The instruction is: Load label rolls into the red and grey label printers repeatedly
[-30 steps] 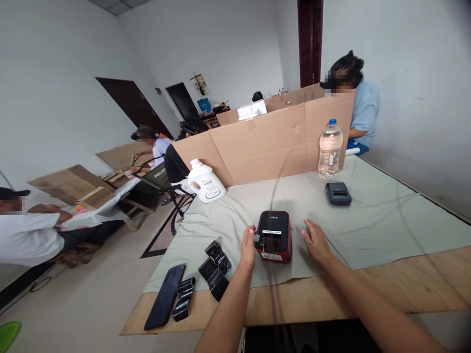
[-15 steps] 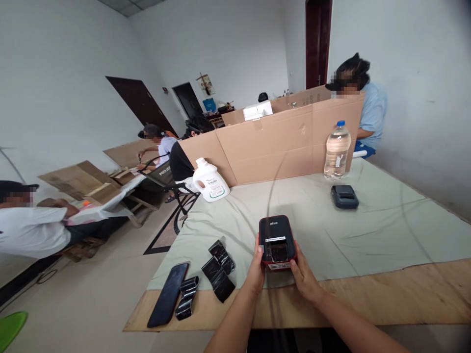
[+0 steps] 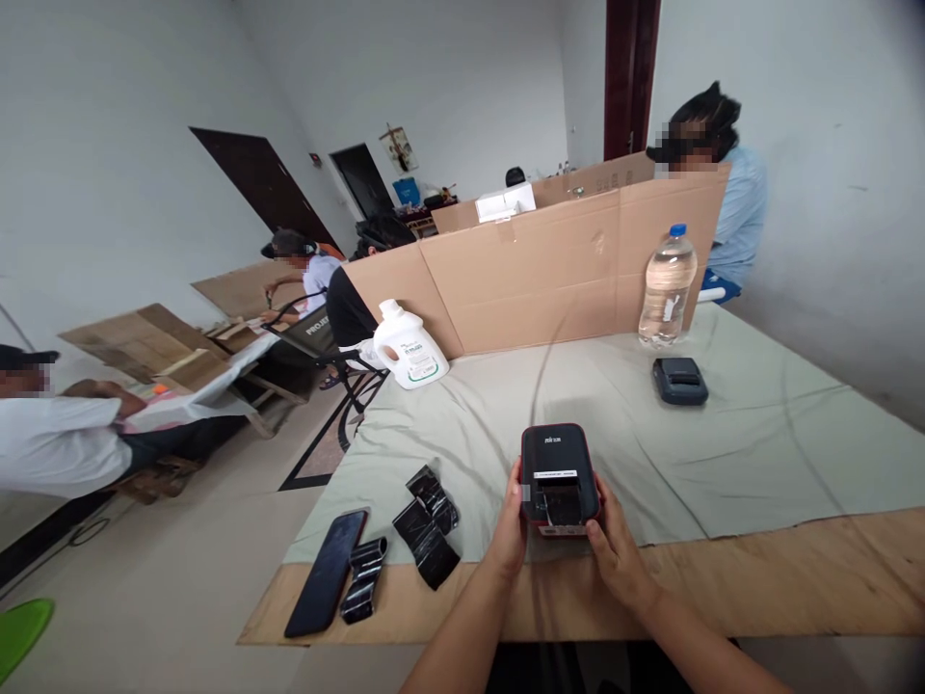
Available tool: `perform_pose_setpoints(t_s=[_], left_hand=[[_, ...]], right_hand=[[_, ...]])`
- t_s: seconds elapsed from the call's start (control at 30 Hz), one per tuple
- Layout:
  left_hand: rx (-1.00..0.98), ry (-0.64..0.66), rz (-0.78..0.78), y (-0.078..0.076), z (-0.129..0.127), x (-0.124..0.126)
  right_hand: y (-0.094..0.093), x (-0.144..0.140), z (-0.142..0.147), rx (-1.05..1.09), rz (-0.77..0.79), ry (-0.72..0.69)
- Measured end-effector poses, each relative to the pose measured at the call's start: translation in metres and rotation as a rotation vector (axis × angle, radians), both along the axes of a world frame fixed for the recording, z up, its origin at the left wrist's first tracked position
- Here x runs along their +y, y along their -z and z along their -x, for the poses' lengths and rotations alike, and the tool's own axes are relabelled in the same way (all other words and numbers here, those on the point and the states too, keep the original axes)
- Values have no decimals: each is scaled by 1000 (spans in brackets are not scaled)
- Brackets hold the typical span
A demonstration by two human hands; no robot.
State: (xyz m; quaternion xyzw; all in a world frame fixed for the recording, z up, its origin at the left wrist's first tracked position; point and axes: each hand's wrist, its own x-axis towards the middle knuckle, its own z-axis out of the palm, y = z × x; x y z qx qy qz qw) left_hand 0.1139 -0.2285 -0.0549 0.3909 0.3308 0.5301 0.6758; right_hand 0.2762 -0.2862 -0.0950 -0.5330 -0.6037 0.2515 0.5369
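Observation:
Between my two hands is a small black label printer (image 3: 559,458) with red edges, a white strip on top and a dark slot at its near end. My left hand (image 3: 512,530) grips its left side, the thumb along the edge. On the opposite side my right hand (image 3: 613,540) is closed on the lower right corner. The printer is over the near part of the cloth; whether its underside touches the table I cannot tell. To the left lie curled black glossy strips (image 3: 426,542), another curled strip (image 3: 363,578) and a dark phone (image 3: 329,573).
A white jug (image 3: 410,347) and a clear bottle with a blue cap (image 3: 669,289) stand before a cardboard partition (image 3: 535,280). A second dark device (image 3: 680,382) sits at the right on the green cloth (image 3: 766,453). Other people sit beyond the partition and at the left.
The printer and both my hands have shifted slightly to the right. My grip on it is the same. The camera view has moved a little.

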Motion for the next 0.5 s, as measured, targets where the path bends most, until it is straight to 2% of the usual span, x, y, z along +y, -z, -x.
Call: perform_pose_setpoints(t_s=[0.13,0.23,0.37,0.5], left_hand=[[39,12,-46,-11,7,11],[33,53,-82,-18,9,19],[40,116,-50,-25,7,24],[46,113,7,-27,4,26]], right_hand=[[-29,13,-3,-11,-111,56],[-40,23,0,-76,-127,85],[-32,28,8,-111,-167,129],[-19,27,15,18,-176,146]])
